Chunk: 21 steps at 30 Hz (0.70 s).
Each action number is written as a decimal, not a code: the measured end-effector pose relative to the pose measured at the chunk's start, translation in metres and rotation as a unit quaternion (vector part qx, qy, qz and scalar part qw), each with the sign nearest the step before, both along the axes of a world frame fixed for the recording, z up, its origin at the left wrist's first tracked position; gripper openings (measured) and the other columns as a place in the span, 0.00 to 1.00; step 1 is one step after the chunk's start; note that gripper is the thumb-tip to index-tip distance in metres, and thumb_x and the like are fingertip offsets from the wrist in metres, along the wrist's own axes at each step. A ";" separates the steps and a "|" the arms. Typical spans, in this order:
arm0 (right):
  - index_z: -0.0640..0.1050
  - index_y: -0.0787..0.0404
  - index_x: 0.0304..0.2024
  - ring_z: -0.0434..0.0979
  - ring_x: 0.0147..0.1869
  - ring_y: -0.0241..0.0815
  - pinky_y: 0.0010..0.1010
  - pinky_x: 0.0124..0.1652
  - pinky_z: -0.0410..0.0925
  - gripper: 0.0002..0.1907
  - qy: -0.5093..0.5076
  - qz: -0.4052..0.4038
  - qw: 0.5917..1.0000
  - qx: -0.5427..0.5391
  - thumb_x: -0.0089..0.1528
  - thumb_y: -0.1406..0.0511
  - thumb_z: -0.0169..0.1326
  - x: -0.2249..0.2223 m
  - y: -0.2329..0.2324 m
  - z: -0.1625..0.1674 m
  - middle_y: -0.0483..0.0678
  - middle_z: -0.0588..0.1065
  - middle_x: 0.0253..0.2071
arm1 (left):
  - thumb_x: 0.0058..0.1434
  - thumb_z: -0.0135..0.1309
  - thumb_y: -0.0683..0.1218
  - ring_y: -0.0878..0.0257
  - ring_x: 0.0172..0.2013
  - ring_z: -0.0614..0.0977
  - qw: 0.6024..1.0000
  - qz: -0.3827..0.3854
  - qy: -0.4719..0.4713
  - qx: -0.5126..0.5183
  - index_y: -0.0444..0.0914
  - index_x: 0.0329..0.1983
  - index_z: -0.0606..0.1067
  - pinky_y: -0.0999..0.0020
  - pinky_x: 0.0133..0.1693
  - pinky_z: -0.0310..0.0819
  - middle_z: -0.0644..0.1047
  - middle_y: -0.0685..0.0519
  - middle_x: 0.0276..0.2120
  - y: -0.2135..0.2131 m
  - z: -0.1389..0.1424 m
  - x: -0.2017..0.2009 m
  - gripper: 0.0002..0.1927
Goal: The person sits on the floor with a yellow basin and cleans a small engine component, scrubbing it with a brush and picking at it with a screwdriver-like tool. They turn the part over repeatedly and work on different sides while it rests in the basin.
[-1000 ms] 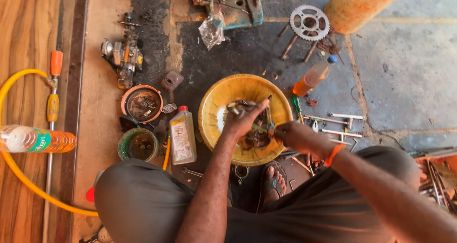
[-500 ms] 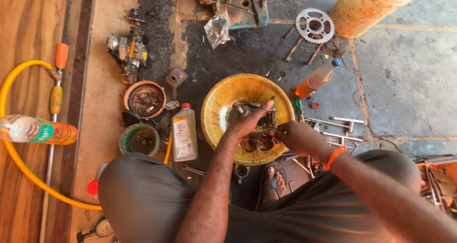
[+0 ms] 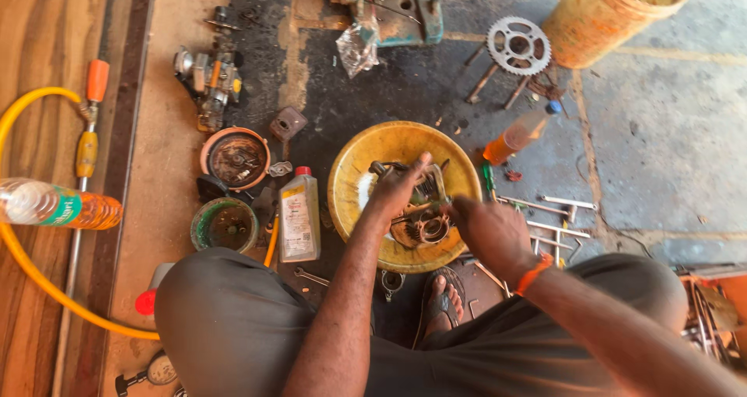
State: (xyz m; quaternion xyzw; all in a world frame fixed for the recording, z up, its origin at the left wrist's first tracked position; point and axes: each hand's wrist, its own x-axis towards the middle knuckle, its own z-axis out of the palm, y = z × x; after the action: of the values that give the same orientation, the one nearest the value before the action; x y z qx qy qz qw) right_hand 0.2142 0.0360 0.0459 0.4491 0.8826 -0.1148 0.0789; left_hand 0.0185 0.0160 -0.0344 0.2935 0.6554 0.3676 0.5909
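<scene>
1. Head view is showing the left hand (image 3: 395, 188) gripping a greasy engine part (image 3: 420, 214) inside the yellow basin (image 3: 350, 171), which is sitting on the floor between the knees.
2. The right hand (image 3: 489, 230) is closing around a thin tool (image 3: 424, 204), its tip touching the part.
3. An oil bottle (image 3: 299, 216) is standing just beside the basin's left rim.
4. A sprocket (image 3: 519, 45) is lying near the bucket (image 3: 603, 20) at the far right corner.

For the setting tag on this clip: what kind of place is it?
Likely a small motorcycle or engine repair shop, worked at floor level: a chain sprocket, a carburettor-like part, loose wrenches, and an oil-stained floor.
</scene>
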 end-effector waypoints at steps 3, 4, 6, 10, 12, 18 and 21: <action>0.84 0.54 0.40 0.83 0.35 0.56 0.46 0.38 0.73 0.24 -0.009 -0.097 0.974 -0.203 0.65 0.44 0.50 -0.001 0.018 -0.008 0.53 0.82 0.30 | 0.54 0.52 0.77 0.53 0.50 0.87 0.989 -0.016 0.085 0.118 0.33 0.48 0.83 0.60 0.51 0.78 0.87 0.42 0.45 -0.002 -0.003 0.003 0.44; 0.84 0.57 0.38 0.83 0.33 0.56 0.46 0.38 0.73 0.26 -0.009 -0.115 0.960 -0.254 0.66 0.44 0.50 0.000 0.020 -0.008 0.54 0.82 0.30 | 0.58 0.50 0.78 0.54 0.47 0.88 0.987 -0.028 0.115 0.107 0.32 0.47 0.83 0.60 0.50 0.78 0.87 0.43 0.44 -0.002 -0.004 0.005 0.44; 0.83 0.52 0.43 0.82 0.34 0.57 0.48 0.35 0.73 0.23 -0.014 -0.116 0.987 -0.108 0.64 0.44 0.51 -0.001 0.017 -0.006 0.53 0.82 0.31 | 0.64 0.46 0.78 0.55 0.42 0.88 0.980 -0.053 0.169 0.085 0.31 0.45 0.84 0.59 0.50 0.79 0.85 0.43 0.41 -0.001 -0.006 0.010 0.46; 0.81 0.55 0.40 0.82 0.34 0.55 0.47 0.32 0.72 0.19 0.038 -0.004 0.990 0.135 0.69 0.48 0.52 -0.013 -0.008 0.004 0.50 0.81 0.33 | 0.56 0.52 0.75 0.60 0.54 0.79 0.992 0.073 -0.007 0.106 0.35 0.61 0.74 0.60 0.55 0.73 0.79 0.49 0.54 0.001 -0.012 0.010 0.45; 0.80 0.55 0.40 0.82 0.34 0.54 0.46 0.32 0.72 0.19 0.045 -0.022 0.995 0.082 0.68 0.48 0.53 -0.018 -0.013 0.010 0.49 0.81 0.33 | 0.56 0.49 0.76 0.59 0.53 0.79 0.989 0.099 -0.074 0.083 0.36 0.62 0.72 0.60 0.56 0.73 0.79 0.49 0.54 0.003 -0.014 0.002 0.46; 0.82 0.58 0.44 0.83 0.35 0.51 0.41 0.37 0.72 0.17 0.196 -0.197 0.955 -0.105 0.70 0.53 0.53 -0.005 0.028 0.003 0.54 0.82 0.31 | 0.60 0.43 0.79 0.57 0.40 0.81 0.986 0.130 -0.109 0.005 0.31 0.48 0.79 0.57 0.48 0.76 0.79 0.47 0.37 0.009 -0.020 -0.026 0.47; 0.81 0.58 0.46 0.84 0.36 0.51 0.42 0.37 0.74 0.13 0.218 -0.206 0.941 -0.158 0.62 0.60 0.53 -0.016 0.047 -0.020 0.52 0.83 0.36 | 0.56 0.42 0.79 0.66 0.38 0.80 0.979 0.181 -0.083 -0.031 0.41 0.41 0.80 0.66 0.46 0.72 0.80 0.51 0.34 0.012 -0.023 -0.029 0.40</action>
State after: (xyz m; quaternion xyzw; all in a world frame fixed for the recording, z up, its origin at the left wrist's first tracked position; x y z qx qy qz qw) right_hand 0.1979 0.0835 0.0259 0.5667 0.7368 -0.3618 -0.0710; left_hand -0.0103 0.0283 -0.0577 0.1202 0.6577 0.4713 0.5753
